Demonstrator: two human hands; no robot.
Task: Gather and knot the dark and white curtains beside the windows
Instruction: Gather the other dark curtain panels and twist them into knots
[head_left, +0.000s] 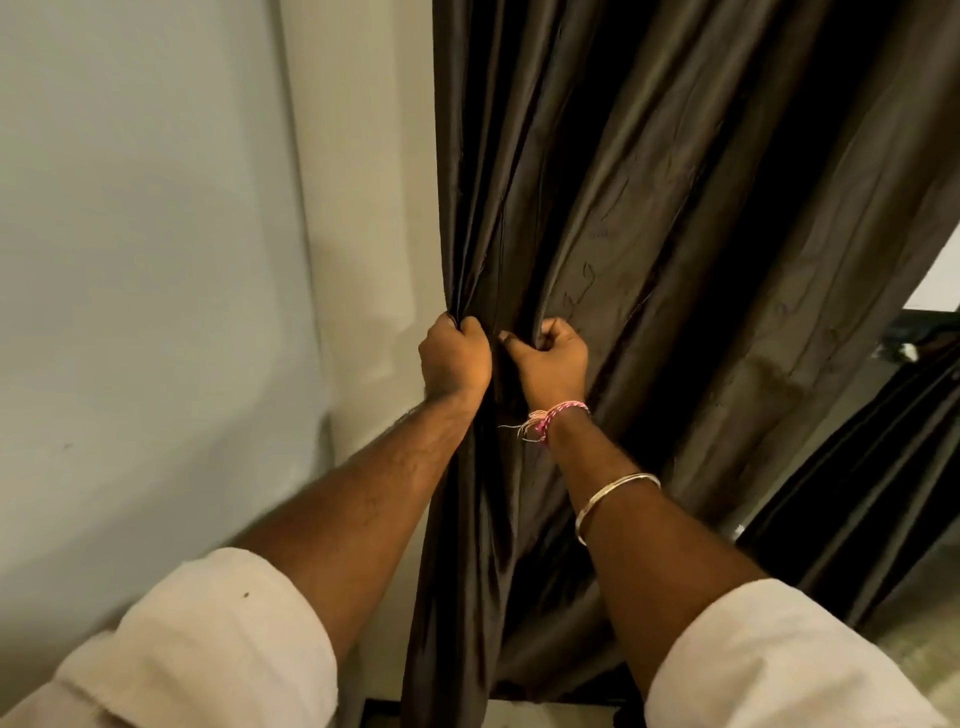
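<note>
Dark curtain (649, 208): woven cloth, showing a soft satin sheen, creasing finely along its folds. Wall (130, 260): painted, looking matt and smooth. Rolled sleeves (218, 639): pale matt cloth. Bangle (613, 501) is glinting like polished metal. Wrist thread (556, 415): twisted pink-and-white cord, fraying at its ends.

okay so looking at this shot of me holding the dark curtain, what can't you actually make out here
All in the head view:
- Top of the dark curtain and any rod: cut off by the upper edge.
- Fingertips of the left hand and right hand: buried in the folds they grip.
- Window and white curtain: none visible; the dark fabric covers that side.
- Clutter at the right edge: too dim and small to identify.
</note>
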